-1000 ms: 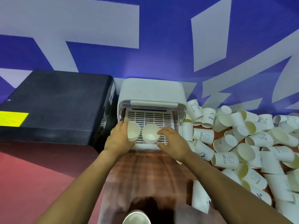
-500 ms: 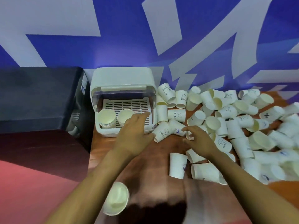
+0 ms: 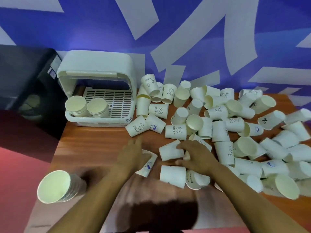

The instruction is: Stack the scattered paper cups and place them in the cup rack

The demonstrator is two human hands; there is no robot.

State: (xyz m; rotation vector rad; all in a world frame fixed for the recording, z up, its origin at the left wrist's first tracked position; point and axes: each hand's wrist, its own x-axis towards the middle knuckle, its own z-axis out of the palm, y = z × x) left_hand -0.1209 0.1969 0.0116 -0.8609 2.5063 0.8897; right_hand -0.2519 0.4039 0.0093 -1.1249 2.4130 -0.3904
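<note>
The white cup rack [image 3: 99,63] stands at the back left of the wooden table [image 3: 97,145] with its lid up. Two short stacks of paper cups [image 3: 76,105] [image 3: 98,107] stand inside at the front. Several loose white paper cups [image 3: 218,121] lie scattered across the right half of the table. My right hand [image 3: 196,156] grips one cup lying on its side [image 3: 169,151], fingers above and thumb below. My left hand [image 3: 133,153], fingers stretched out, rests on a tilted cup with a blue logo [image 3: 148,165].
A stack of nested cups [image 3: 56,188] lies on its side near the table's front left corner, mouth towards me. A black machine [image 3: 25,78] stands left of the rack. Behind everything is a blue and white wall [image 3: 185,39].
Both hands have left the rack and come back towards me. The right hand has taken hold of a lying cup; the left has dropped onto the blue-logo cup. The view has swung right.
</note>
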